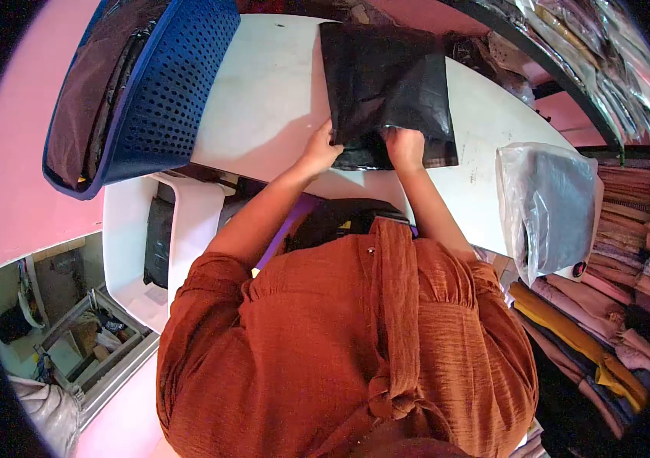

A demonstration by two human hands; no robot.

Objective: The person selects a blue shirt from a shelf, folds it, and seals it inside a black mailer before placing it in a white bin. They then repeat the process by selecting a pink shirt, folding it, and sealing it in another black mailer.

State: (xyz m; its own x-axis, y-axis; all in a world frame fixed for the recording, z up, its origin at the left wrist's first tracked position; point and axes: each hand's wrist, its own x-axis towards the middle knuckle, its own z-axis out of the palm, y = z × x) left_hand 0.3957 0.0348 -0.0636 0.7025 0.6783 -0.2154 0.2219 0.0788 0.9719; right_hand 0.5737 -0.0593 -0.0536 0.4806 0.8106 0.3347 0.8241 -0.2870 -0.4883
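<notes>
A black plastic bag lies flat on the white table, its near edge toward me. My left hand pinches the bag's near left corner between thumb and fingers. At the near edge, right of the middle, my right hand is closed on the bag, with its fingertips partly hidden by the plastic. Between my hands the film is creased and shiny, and the edge looks slightly lifted. Whether anything is inside the bag cannot be made out.
A blue perforated basket holding dark packages stands at the left. To the right lies a clear plastic package with grey contents. Folded fabrics are stacked at the far right, and wrapped packages sit above, at the upper right.
</notes>
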